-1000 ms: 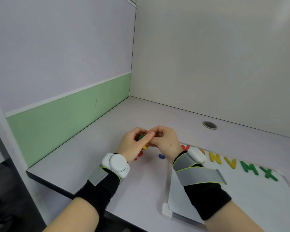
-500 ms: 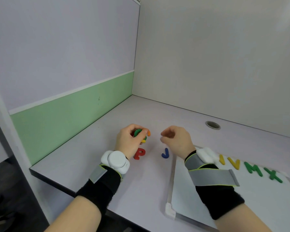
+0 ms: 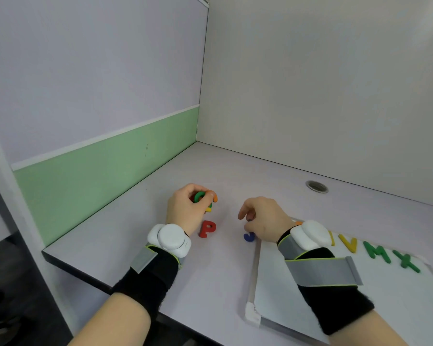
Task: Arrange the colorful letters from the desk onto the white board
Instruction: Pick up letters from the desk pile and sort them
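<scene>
Letters lie in three places. Left hand (image 3: 188, 211) is closed around a bunch of letters (image 3: 205, 199), green, orange and yellow showing, raised just above the worktop (image 3: 125, 236). Red P (image 3: 207, 229) lies flat just beside that wrist. Right hand (image 3: 263, 218) is loosely curled, fingers bent down and holding nothing, just above the blue J (image 3: 249, 237), whether touching it cannot be told. Board (image 3: 273, 283), smooth and white with a pale frame, carries yellow V (image 3: 348, 243), green M (image 3: 377, 251) and green X (image 3: 406, 262) in a row. Letters look thick and matte.
</scene>
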`<action>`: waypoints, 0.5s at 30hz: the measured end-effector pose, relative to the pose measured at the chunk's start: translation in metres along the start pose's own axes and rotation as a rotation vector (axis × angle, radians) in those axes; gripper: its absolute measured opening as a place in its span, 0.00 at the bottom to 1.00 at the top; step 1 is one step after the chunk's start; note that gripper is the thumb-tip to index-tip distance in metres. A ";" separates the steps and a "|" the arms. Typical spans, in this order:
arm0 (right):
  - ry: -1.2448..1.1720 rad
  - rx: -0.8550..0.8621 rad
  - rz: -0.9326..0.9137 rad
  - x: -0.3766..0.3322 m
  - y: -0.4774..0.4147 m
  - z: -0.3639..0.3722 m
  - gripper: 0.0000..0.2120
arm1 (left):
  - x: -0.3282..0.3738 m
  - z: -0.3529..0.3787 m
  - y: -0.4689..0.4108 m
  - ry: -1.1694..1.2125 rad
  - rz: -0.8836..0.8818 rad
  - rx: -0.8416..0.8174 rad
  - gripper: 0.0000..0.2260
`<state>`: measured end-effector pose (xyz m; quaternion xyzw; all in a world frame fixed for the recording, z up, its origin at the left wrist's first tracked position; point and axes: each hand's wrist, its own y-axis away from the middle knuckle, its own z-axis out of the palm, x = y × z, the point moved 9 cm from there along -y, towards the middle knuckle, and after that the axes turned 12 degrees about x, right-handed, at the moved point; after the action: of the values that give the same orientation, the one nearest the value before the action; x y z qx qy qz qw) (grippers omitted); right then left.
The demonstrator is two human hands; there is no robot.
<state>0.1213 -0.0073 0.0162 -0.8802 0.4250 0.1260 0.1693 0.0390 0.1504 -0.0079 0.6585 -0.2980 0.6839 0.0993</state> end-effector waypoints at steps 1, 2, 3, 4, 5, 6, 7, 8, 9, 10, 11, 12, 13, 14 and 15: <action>-0.057 0.024 -0.003 -0.002 0.001 -0.001 0.14 | 0.000 -0.001 0.000 -0.004 0.000 0.007 0.04; -0.122 0.043 -0.004 -0.006 0.001 -0.001 0.14 | 0.000 -0.002 -0.001 -0.010 0.000 0.014 0.04; -0.182 0.063 -0.007 -0.011 0.003 -0.002 0.15 | 0.000 -0.002 0.000 -0.016 0.000 0.016 0.04; -0.225 0.079 -0.015 -0.017 0.004 -0.001 0.15 | 0.000 -0.002 0.000 -0.020 -0.002 0.016 0.03; -0.241 0.088 -0.022 -0.022 0.005 0.001 0.16 | 0.000 -0.003 0.000 -0.025 -0.002 0.015 0.03; -0.239 0.083 -0.027 -0.026 0.006 0.004 0.17 | 0.000 -0.003 -0.001 -0.030 -0.001 0.015 0.03; -0.222 0.062 -0.032 -0.030 0.007 0.008 0.17 | 0.000 -0.003 -0.001 -0.033 0.001 0.015 0.03; -0.208 0.039 -0.043 -0.035 0.008 0.015 0.16 | 0.000 -0.003 -0.001 -0.032 0.002 0.017 0.03; -0.203 0.015 -0.051 -0.038 0.009 0.021 0.13 | 0.000 -0.003 -0.001 -0.030 0.001 0.016 0.03; -0.205 -0.014 -0.049 -0.040 0.011 0.027 0.12 | 0.000 -0.004 -0.002 -0.028 0.000 0.016 0.04; -0.220 -0.039 -0.039 -0.041 0.013 0.032 0.16 | -0.001 -0.004 -0.002 -0.025 0.000 0.017 0.04; -0.236 -0.053 -0.031 -0.042 0.014 0.034 0.21 | -0.001 -0.004 -0.003 -0.021 -0.001 0.019 0.05; -0.234 -0.055 -0.036 -0.044 0.016 0.035 0.23 | -0.001 -0.004 -0.003 -0.019 -0.002 0.019 0.05; -0.220 -0.044 -0.057 -0.047 0.016 0.034 0.23 | 0.000 -0.004 -0.003 -0.020 -0.002 0.019 0.04; -0.203 -0.027 -0.081 -0.049 0.017 0.032 0.22 | 0.000 -0.004 -0.003 -0.025 0.000 0.018 0.04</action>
<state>0.0752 0.0303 0.0013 -0.8815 0.3682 0.2133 0.2046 0.0375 0.1550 -0.0070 0.6679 -0.2930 0.6782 0.0898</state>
